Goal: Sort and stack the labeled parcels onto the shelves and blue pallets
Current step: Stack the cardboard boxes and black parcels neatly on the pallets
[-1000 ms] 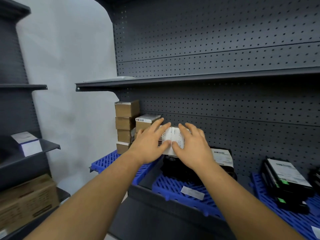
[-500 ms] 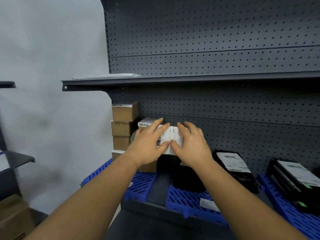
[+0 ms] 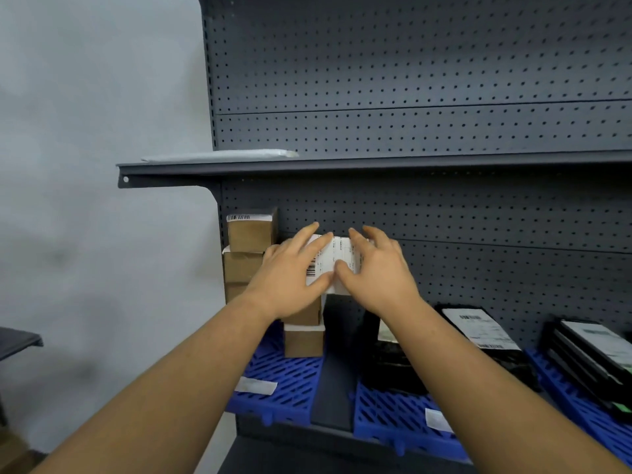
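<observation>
Between the two hands, a white-labelled parcel [image 3: 337, 265] is being held level above the short stack of brown boxes [image 3: 303, 331] on the left blue pallet [image 3: 284, 378]. The left hand [image 3: 290, 275] and right hand [image 3: 374, 273] are clasping its opposite ends, fingers curling over the top. Its long axis is running left to right, so lowering it squarely seems the next concern.

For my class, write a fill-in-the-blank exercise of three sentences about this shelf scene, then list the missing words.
1. Both hands, the left hand and the right hand, hold a parcel with a white ____ on it.
2. The brown boxes stand stacked on a ____ pallet.
3. The flat white mailer lies on the ____ shelf.

Missing words: label; blue; upper
</observation>
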Motion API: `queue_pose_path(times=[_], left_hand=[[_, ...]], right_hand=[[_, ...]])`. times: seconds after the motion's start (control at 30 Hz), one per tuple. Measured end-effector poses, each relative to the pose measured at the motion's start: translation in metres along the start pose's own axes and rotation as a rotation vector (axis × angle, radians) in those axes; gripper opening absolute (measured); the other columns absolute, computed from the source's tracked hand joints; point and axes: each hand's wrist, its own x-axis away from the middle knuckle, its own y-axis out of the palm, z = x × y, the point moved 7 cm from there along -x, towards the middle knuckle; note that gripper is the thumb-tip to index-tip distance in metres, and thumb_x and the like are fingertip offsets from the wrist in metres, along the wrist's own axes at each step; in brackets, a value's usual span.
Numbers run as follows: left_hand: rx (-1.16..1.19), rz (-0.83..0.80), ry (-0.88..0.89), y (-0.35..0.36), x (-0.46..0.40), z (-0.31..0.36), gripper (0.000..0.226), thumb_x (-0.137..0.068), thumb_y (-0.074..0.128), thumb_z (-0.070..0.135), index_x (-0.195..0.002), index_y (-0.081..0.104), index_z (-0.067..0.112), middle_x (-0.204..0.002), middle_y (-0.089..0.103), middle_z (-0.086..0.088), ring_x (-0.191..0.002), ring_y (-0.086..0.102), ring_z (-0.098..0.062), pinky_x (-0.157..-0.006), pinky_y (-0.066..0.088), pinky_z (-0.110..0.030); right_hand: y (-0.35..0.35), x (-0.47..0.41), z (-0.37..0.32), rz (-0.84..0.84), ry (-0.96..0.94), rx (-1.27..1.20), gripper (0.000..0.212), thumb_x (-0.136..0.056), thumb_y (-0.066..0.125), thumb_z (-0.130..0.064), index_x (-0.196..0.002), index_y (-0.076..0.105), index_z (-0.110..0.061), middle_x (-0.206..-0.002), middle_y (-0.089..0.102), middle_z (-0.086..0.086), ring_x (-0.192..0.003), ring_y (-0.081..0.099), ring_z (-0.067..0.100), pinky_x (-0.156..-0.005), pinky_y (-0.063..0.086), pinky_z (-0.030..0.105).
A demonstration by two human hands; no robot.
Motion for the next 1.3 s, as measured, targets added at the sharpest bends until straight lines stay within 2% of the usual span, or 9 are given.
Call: queue_pose_path(times=[0.17, 0.53, 0.83, 1.0, 1.17, 1.3], left_hand=[[-0.007, 0.008, -0.031, -0.003, -0.014, -0.011, 0.067, -0.09, 0.048, 0.057, -0.149, 0.025, 0.037, -0.159, 0.014, 0.01, -0.141, 0.026, -0.017, -0.111, 0.021, -0.041], [-0.051, -0.007, -0.111, -0.002, -0.055, -0.031, 0.077, -0.078, 0.035, 0.072, -0.147, 0.028, 0.04, -0.159, 0.017, 0.008, -0.139, 0.03, -0.024, -0.113, 0.024, -0.047], [-0.059, -0.029, -0.138, 0.002, -0.074, -0.043, 0.08, -0.076, 0.042, 0.072, -0.148, 0.025, 0.041, -0.16, 0.012, 0.011, -0.139, 0.032, -0.023, -0.114, 0.022, -0.05], [-0.023, -0.066, -0.14, 0.002, -0.089, -0.051, 0.077, -0.082, 0.053, 0.065, -0.149, 0.021, 0.042, -0.161, 0.004, 0.013, -0.144, 0.023, -0.019, -0.115, 0.015, -0.053], [-0.038, -0.117, -0.176, 0.005, -0.105, -0.062, 0.075, -0.086, 0.051, 0.062, -0.149, 0.015, 0.046, -0.16, -0.002, 0.017, -0.145, 0.019, -0.016, -0.117, 0.007, -0.051], [-0.039, -0.15, -0.204, 0.011, -0.113, -0.066, 0.072, -0.088, 0.047, 0.063, -0.15, 0.015, 0.044, -0.161, -0.002, 0.017, -0.146, 0.016, -0.016, -0.117, 0.005, -0.051]], right_hand=[[0.005, -0.026, -0.002, -0.001, -0.021, -0.011, 0.065, -0.089, 0.052, -0.044, -0.148, 0.035, -0.024, -0.153, 0.029, 0.003, -0.137, 0.026, 0.026, -0.106, 0.034, 0.038], [0.025, -0.084, 0.002, -0.033, -0.043, -0.049, 0.06, -0.082, 0.052, -0.046, -0.138, 0.048, -0.024, -0.148, 0.039, 0.009, -0.131, 0.04, 0.034, -0.103, 0.038, 0.038], [0.039, -0.116, 0.006, -0.041, -0.048, 0.033, 0.063, -0.086, 0.047, -0.052, -0.143, 0.04, -0.025, -0.154, 0.032, 0.005, -0.137, 0.033, 0.029, -0.106, 0.034, 0.034], [0.045, -0.13, 0.01, -0.093, 0.026, -0.06, 0.067, -0.084, 0.048, -0.054, -0.145, 0.036, -0.031, -0.156, 0.029, 0.0, -0.141, 0.028, 0.025, -0.108, 0.033, 0.034], [0.041, -0.14, 0.006, -0.084, 0.05, -0.087, 0.063, -0.086, 0.049, -0.052, -0.144, 0.041, -0.029, -0.154, 0.032, 0.0, -0.142, 0.027, 0.021, -0.111, 0.034, 0.033], [0.04, -0.143, 0.008, -0.066, 0.046, -0.148, 0.059, -0.089, 0.052, -0.046, -0.143, 0.042, -0.027, -0.154, 0.034, -0.002, -0.143, 0.025, 0.017, -0.111, 0.031, 0.027]])
